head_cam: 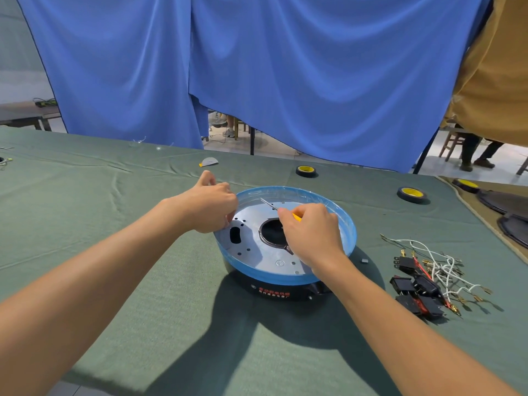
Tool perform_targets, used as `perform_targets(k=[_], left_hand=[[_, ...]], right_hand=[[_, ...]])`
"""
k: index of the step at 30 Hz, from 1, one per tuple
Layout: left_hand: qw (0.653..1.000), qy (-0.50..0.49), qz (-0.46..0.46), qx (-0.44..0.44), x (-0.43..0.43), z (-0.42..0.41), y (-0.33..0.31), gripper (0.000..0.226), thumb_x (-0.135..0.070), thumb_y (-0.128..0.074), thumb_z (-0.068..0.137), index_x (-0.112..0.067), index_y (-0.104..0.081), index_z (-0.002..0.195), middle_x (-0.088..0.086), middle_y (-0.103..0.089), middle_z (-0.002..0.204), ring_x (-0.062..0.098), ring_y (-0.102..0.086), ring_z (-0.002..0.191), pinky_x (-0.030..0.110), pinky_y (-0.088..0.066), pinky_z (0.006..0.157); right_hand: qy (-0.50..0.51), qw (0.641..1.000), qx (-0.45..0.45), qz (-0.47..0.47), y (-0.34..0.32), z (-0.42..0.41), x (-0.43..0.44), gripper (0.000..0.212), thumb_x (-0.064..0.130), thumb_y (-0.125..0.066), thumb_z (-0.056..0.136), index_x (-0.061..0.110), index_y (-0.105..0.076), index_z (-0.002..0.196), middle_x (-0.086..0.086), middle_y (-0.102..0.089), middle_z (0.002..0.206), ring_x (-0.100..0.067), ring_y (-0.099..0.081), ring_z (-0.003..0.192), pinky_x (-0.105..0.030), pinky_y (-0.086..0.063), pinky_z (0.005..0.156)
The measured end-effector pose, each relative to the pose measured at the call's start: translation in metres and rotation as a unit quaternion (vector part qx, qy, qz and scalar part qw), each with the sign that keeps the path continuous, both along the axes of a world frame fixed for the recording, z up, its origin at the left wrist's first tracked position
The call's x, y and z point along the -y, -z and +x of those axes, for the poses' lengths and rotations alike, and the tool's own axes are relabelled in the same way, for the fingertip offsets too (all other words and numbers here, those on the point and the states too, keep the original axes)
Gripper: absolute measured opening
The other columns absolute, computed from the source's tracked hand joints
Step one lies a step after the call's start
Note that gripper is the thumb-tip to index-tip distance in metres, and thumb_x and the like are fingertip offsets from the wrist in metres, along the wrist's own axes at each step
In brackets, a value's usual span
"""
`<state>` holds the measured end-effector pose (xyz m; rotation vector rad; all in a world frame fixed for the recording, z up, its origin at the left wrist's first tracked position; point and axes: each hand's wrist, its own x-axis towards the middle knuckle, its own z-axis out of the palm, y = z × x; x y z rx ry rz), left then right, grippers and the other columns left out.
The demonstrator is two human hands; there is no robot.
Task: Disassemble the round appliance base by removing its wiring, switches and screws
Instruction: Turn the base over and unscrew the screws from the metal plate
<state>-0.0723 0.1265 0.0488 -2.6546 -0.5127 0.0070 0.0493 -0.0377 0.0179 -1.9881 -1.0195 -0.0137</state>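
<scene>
Centrally, the right hand [310, 232] curls its fingers round a screwdriver [270, 205] over the appliance base [271, 274]; the left hand [210, 205] pinches its rim.

One round base [285, 292] stands on one table [143, 281]. Its metal plate shows one large round hole [273, 231] and one oblong slot [235, 235] (the small screw holes are too many and too fine to count). Two hands are in view, a left hand [210, 205] and a right hand [311, 232], with one screwdriver [297, 217]. There are three tape rolls [306, 170] [413, 194] [466, 185]. About five black switches [428, 287] lie heaped, so the tally is unsure. The tangled white wires [445, 261] cannot be counted; at least two red wires [420, 265] show. There is one small grey piece [365, 260], one grey half-disc [209, 161] and two dark round lids [498, 202] [515, 228].
</scene>
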Motion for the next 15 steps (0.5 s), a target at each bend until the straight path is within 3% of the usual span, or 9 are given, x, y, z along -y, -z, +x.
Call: perform_targets(k=[6,10,15], left_hand=[[1.000,0.013,0.021,-0.017,-0.001,-0.003,0.001,0.015,-0.028,-0.048,0.096,-0.025,-0.060,0.089,-0.012,-0.055,0.098,0.012,-0.042,0.100,0.035,-0.018,0.089],[1.000,-0.002,0.000,0.003,-0.003,0.000,-0.009,0.021,-0.033,-0.044,0.099,-0.023,-0.059,0.087,-0.009,-0.054,0.094,0.013,-0.041,0.096,0.033,-0.019,0.082],[0.999,-0.020,-0.009,0.046,0.004,0.005,-0.023,0.027,-0.032,-0.040,0.102,-0.018,-0.063,0.099,-0.005,-0.056,0.103,0.017,-0.044,0.106,0.032,-0.022,0.084]], right_hand=[[-0.027,0.992,-0.112,0.059,-0.008,0.000,0.001,0.046,0.039,-0.047,0.098,-0.002,-0.065,0.086,-0.016,-0.067,0.084,-0.015,-0.051,0.062,-0.032,-0.044,0.057],[-0.035,0.990,-0.124,0.059,-0.008,0.000,0.002,0.048,0.040,-0.045,0.099,-0.003,-0.064,0.090,-0.016,-0.062,0.074,-0.015,-0.046,0.060,-0.031,-0.039,0.055],[-0.063,0.965,-0.237,0.090,-0.013,0.005,0.005,0.035,0.044,-0.035,0.101,0.016,-0.051,0.090,0.000,-0.060,0.063,-0.012,-0.053,0.053,-0.027,-0.044,0.049]])
